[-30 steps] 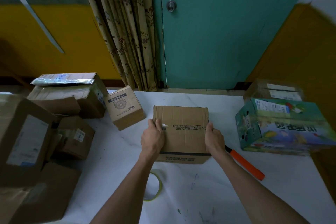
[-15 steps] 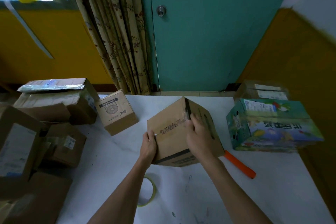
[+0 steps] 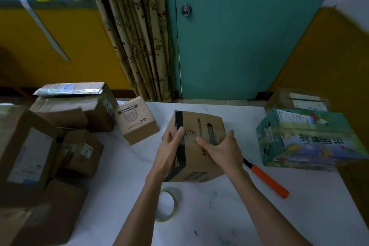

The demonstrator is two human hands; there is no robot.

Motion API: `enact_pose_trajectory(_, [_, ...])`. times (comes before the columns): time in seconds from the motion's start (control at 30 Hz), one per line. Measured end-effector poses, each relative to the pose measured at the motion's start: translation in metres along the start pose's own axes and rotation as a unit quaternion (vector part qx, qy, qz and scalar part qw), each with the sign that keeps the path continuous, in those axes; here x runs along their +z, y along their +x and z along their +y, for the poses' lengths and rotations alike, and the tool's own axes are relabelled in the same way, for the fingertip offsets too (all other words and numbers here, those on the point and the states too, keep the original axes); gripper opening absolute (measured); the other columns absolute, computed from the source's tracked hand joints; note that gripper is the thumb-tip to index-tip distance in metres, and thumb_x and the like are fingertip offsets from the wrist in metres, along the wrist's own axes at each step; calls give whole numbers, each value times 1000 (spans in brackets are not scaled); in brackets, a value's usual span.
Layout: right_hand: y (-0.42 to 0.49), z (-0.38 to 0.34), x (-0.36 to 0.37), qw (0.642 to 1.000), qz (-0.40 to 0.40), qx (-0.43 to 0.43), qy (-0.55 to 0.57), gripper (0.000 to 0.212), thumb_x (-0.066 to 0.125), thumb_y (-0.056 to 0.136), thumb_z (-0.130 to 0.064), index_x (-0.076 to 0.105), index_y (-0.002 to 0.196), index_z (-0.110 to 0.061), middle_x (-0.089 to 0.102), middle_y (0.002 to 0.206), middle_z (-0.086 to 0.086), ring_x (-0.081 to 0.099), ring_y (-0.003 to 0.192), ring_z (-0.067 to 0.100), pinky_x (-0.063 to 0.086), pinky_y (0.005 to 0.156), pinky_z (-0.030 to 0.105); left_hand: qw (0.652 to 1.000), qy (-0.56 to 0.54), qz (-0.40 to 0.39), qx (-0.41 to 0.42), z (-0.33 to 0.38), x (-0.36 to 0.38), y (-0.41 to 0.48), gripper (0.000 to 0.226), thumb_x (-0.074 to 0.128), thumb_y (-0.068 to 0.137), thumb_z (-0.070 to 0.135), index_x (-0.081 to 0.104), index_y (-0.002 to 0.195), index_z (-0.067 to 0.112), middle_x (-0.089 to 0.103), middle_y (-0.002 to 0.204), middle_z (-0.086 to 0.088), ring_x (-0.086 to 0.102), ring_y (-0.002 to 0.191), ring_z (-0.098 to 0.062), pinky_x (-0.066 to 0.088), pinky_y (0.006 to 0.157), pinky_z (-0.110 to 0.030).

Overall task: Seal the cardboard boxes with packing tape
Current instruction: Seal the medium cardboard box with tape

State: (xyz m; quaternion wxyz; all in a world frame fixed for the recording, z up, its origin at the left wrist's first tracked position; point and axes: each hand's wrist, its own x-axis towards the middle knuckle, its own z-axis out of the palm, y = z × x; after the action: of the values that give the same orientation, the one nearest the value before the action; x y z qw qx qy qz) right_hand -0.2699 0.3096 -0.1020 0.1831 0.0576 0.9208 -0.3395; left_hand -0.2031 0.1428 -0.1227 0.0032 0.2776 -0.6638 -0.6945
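A brown cardboard box (image 3: pixel 201 126) with black print and a black band stands at the middle of the white table (image 3: pixel 259 215). My left hand (image 3: pixel 169 150) lies against its left edge over the black band, fingers fairly straight. My right hand (image 3: pixel 223 150) presses flat on the top face, fingers pointing left, thumb up. A thin roll of yellowish packing tape (image 3: pixel 167 204) lies flat on the table just in front of the box, between my forearms.
An orange-handled tool (image 3: pixel 267 180) lies right of the box. A green printed carton (image 3: pixel 311 140) stands at the right, a brown box (image 3: pixel 297 100) behind it. A small brown box (image 3: pixel 135 122) and several stacked cardboard boxes (image 3: pixel 40 146) fill the left side.
The box has been turned on the table, so the black band now faces left. My left hand moved onto that edge and my right hand shifted onto the top face.
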Motion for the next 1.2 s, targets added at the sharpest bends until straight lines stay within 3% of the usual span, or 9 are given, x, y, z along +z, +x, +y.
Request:
enact_pose_trajectory(0.13, [11,6,-6,999,-29,-3,14,92,69,58,-83,50,117,-15,63,114,1,63,101,24,48,71,32,996,88,-9,12,12,-14,6,39,58,96,57,62,129,35,74,110,4,72,95,-12,59,80,-29])
enact_pose_trajectory(0.27, [10,13,9,990,-59,11,126,76,71,63,-78,57,113,-22,67,109,-4,64,93,15,54,78,34,988,155,-6,-14,12,-22,16,34,49,103,49,64,122,25,73,114,1,70,97,-12,57,89,-33])
enact_pose_trajectory(0.37, [6,14,17,987,-46,25,154,84,67,57,-86,58,111,-23,67,104,-5,65,91,14,54,74,32,983,181,11,-18,3,-12,16,64,66,78,76,57,124,32,73,112,10,72,95,-10,60,88,-39])
enact_pose_trajectory(0.47, [6,17,18,987,-35,22,155,84,62,49,-93,67,100,-26,71,92,-7,67,83,11,54,66,28,967,248,53,-16,-3,-5,19,84,64,57,95,63,116,35,75,102,13,72,89,-8,60,82,-37])
enact_pose_trajectory(0.67, [9,21,18,991,-25,-16,133,46,58,86,-66,70,92,-22,71,86,-5,66,77,10,52,62,26,950,306,57,-11,6,-5,15,55,53,92,68,64,102,15,69,90,5,63,77,-8,44,58,-20])
enact_pose_trajectory(0.77, [7,22,16,993,-12,-46,108,53,41,99,-58,66,90,-12,67,81,0,62,70,10,41,52,23,942,331,63,9,4,-5,15,53,39,102,59,60,104,11,65,92,-1,60,77,-10,43,61,-24])
enact_pose_trajectory(0.97, [5,18,14,995,29,-46,86,58,21,106,-44,53,73,-8,58,70,7,53,61,15,39,53,27,937,338,81,32,5,-6,17,57,22,109,45,63,97,6,67,101,-17,61,90,-29,50,84,-38])
enact_pose_trajectory(1.07, [7,19,13,994,-17,-19,106,57,32,99,-63,57,95,-12,63,87,4,57,73,11,43,60,28,933,349,88,15,12,-3,19,62,21,109,44,66,99,3,67,104,-20,60,91,-30,48,83,-37])
enact_pose_trajectory(1.2, [11,18,14,997,-41,-17,64,85,50,57,-97,64,98,-24,68,88,-5,64,76,11,45,58,25,949,307,68,-31,13,0,23,69,47,88,78,72,83,14,73,85,-4,68,78,-21,50,66,-30])
